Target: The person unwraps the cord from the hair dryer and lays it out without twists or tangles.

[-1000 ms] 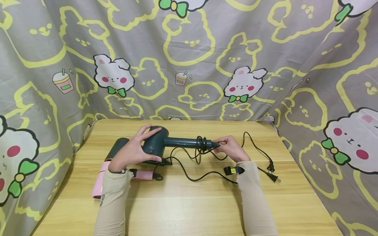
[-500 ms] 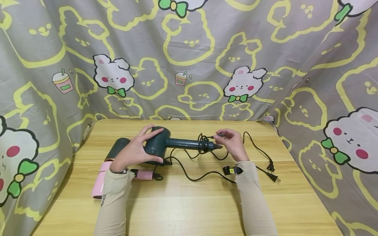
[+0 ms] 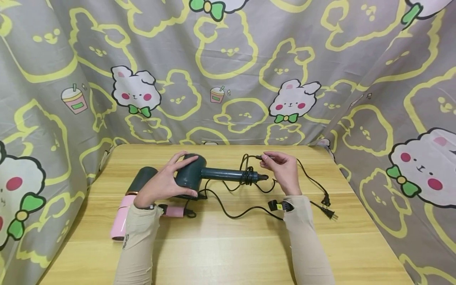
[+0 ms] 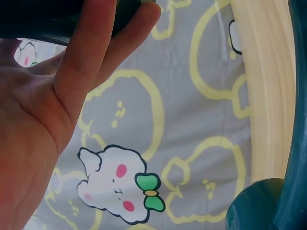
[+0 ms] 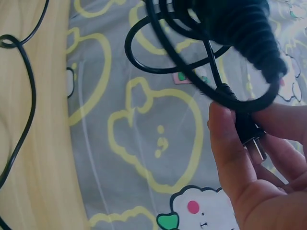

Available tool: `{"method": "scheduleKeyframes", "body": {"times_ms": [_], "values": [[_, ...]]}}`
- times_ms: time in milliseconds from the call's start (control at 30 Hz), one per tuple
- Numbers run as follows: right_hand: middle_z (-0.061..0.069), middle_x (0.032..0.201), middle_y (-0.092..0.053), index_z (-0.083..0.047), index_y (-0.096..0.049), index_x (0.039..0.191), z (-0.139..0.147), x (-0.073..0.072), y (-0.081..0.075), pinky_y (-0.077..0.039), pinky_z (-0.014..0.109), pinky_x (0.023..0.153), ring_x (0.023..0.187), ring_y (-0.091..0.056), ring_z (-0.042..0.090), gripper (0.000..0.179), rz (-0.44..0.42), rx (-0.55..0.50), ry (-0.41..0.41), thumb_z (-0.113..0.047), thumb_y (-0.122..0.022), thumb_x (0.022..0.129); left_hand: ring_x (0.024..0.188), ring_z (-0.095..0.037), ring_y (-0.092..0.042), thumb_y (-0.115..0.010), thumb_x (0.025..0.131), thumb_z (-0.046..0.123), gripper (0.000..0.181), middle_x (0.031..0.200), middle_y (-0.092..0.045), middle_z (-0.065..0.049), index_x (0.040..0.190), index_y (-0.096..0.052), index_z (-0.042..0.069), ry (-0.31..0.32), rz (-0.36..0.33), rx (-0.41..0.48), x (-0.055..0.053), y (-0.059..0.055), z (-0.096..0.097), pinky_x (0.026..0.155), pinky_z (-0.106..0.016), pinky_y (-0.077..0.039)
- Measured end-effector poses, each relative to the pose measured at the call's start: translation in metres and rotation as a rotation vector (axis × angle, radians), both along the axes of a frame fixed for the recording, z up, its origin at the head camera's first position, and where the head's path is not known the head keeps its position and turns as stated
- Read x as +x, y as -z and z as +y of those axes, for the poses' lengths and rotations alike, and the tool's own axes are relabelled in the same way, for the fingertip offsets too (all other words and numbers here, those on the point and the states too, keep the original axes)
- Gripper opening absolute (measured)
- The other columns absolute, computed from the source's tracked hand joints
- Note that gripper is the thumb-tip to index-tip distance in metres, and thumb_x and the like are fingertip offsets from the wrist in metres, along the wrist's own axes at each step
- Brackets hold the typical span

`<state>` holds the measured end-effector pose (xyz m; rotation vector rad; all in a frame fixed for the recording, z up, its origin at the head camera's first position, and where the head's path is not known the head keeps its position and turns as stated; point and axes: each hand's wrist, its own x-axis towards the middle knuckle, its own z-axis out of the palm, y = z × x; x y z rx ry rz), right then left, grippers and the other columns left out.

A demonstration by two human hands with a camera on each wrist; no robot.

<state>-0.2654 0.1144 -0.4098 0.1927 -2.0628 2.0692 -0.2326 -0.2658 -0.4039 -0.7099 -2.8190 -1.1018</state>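
Note:
In the head view my left hand grips the barrel of a dark green hair dryer, thumb on the near side and fingers over the far side. Its handle points right, held above the table, with black cord wound round the handle's end. My right hand is just right of that end. Seen in the right wrist view, its thumb and fingers pinch the black plug of the cord, metal prongs showing. A loop of cord runs from the plug back to the handle.
Left of the held dryer lie a second dark green hair dryer and a pink hair dryer, partly hidden by my left arm. Loose black cords cross the wooden table. Two plugs lie at right. A patterned curtain surrounds the table.
My right hand has moved from the handle's tip up and slightly right, drawing the plug and a loop of cord away from the handle. The left hand's grip has stayed nearly still.

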Motion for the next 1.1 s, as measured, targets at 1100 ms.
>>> {"method": "scheduleKeyframes", "body": {"times_ms": [1100], "values": [[0.004,0.093,-0.081,0.019,-0.069,0.104,-0.012,0.044,-0.046,-0.063,0.039,0.075,0.077,-0.078,0.017,0.018,0.372,-0.127,-0.087,0.006,-0.073,0.091,0.129,-0.05,-0.057,-0.093,0.069,0.055,0.104,0.169,-0.023,-0.014,0.158,-0.041,0.04,-0.058,-0.036,-0.036,-0.004,0.005,-0.009,0.093,-0.062,-0.053]]}}
